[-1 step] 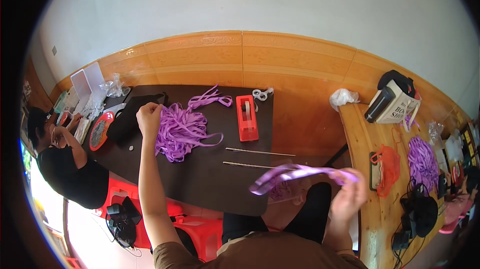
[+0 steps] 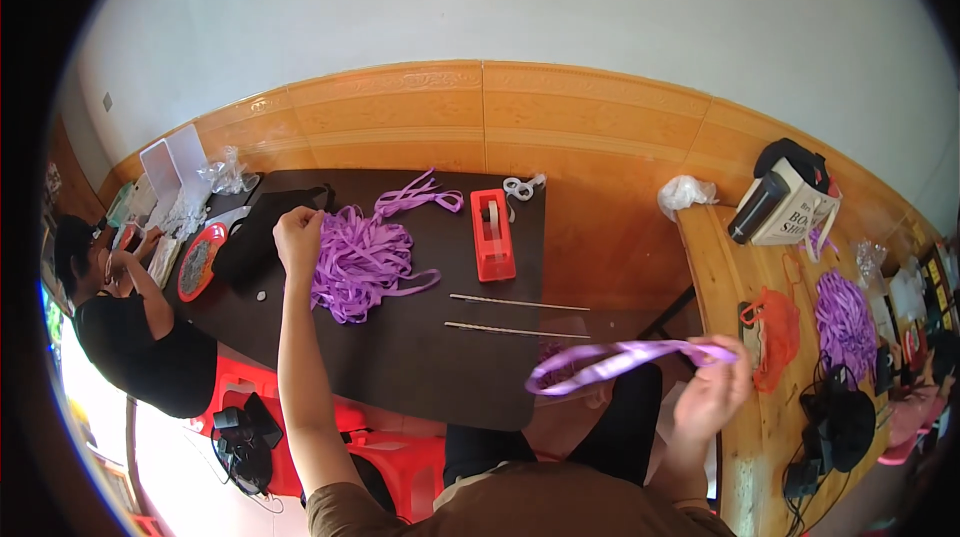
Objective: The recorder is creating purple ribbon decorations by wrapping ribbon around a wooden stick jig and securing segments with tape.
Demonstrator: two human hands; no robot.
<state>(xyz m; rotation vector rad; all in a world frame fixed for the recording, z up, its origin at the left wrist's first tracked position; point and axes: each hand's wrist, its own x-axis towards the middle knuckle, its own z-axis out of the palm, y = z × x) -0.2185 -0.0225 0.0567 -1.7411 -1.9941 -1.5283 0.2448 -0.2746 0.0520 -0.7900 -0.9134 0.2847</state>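
On the dark table a tangled heap of purple ribbon straps (image 2: 362, 259) lies left of centre. My left hand (image 2: 297, 237) is closed at the heap's left edge, thumb and fingers pinched together; what sits between them is hidden. Out to the right, past the table's corner, my right hand (image 2: 712, 395) grips one end of a purple ribbon loop (image 2: 610, 363). The loop stretches leftward in the air, slightly blurred. A smaller bunch of purple straps (image 2: 420, 198) rests behind the heap. Two thin pale sticks (image 2: 518, 303) lie side by side near the table's right edge.
A red tape dispenser (image 2: 493, 237) and white-handled scissors (image 2: 522, 188) stand at the back right. Further left are a black bag (image 2: 262, 242), a red plate (image 2: 190, 282) and a seated person (image 2: 140, 342). A wooden table (image 2: 735, 282) on the right bears more purple straps (image 2: 845, 325).
My right hand has moved a little to the right and up, drawing the ribbon loop along with it. My left hand has stayed in place.
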